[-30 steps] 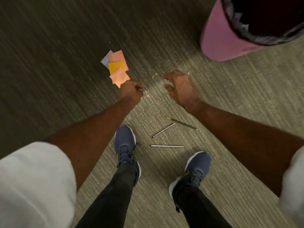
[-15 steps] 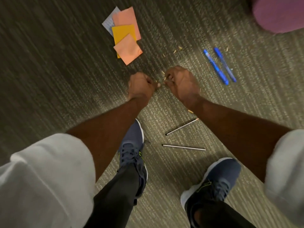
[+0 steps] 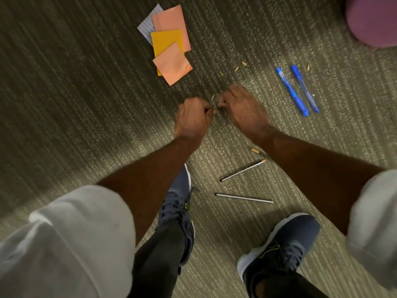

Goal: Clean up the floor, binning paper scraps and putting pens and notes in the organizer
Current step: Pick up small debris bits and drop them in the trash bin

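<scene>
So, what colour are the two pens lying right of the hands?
Blue, both pens, clearest in the head view.

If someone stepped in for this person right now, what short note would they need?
Left hand: closed in a fist, low over the carpet; contents hidden.
Right hand: fingers curled, pinching at the tiny paper scraps.
On the floor: stack of sticky notes, two blue pens, two slim pens, a pencil partly under the right arm. Pink bin at top right.
Done: nothing visibly put away.
Left: scraps, notes, pens. Organizer not in view.
</scene>
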Demonstrator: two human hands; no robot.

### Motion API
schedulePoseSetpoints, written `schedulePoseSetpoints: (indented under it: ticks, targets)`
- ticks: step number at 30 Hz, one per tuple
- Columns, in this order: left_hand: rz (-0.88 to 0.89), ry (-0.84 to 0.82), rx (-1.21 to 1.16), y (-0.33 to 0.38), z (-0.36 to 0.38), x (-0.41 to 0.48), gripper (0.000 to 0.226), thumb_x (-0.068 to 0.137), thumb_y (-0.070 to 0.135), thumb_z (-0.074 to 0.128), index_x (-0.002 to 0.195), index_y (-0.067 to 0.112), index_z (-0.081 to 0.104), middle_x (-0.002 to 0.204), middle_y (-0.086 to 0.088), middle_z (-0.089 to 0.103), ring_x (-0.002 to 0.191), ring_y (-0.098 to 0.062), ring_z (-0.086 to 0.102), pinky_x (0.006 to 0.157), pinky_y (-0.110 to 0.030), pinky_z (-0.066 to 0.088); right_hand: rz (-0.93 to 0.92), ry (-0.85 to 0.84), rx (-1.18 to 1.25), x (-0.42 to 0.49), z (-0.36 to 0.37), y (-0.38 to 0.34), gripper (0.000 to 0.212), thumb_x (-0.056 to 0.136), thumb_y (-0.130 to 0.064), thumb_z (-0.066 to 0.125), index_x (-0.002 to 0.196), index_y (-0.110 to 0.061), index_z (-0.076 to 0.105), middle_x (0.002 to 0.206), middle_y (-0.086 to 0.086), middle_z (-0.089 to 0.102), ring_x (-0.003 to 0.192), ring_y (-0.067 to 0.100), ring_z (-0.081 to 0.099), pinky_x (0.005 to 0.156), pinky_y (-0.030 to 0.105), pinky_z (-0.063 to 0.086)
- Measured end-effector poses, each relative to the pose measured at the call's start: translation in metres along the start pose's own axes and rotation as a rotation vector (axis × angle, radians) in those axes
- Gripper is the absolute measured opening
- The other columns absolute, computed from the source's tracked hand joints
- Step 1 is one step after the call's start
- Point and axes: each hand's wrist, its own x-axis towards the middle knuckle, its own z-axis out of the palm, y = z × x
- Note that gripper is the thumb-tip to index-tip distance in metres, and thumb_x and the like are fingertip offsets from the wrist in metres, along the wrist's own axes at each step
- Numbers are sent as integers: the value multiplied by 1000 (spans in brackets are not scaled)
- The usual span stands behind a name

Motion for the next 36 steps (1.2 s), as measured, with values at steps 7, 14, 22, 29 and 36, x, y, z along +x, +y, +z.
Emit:
schedulePoseSetpoints:
  ticks: [7,14,22,29,36]
  targets:
    - [-7,52,-98,-11,-6,7,24,92,14,57,71,25,60,58,12,50,48,2,42,43,-12,27,-38,58,120,12,-1,-8,18,103,-27,49,109,-15,62,109,5,60,101,19,56,92,31,45]
    - [247,-19,28,-21,-23,33,12,91,14,56,86,12,68,81,-7,66,73,-19,60,61,-37,45,-136,62,21,23,3,-3,18,102,-22,52,114,-11,59,107,9,61,96,23,60,90,38,52]
    - [417,-140,185,-15,-34,51,16,89,13,58,87,8,73,86,-15,68,80,-29,62,63,-37,43,-54,85,-75,27,5,-12,17,98,-9,45,109,-6,57,108,15,59,100,28,56,92,40,47]
    - [461,-136,268,-13,-29,57,21,91,18,49,87,11,69,93,-13,64,85,-35,61,69,-42,50,235,283,105,30,-28,38,17,100,-14,51,113,-8,61,115,11,58,100,18,55,86,27,47]
    - [362,42,19,19,-21,81,11,89,18,60,93,17,71,96,-2,65,85,-16,63,72,-34,49,215,218,116,45,-41,55,25,95,-16,59,118,-9,65,114,11,60,100,25,61,87,32,50]
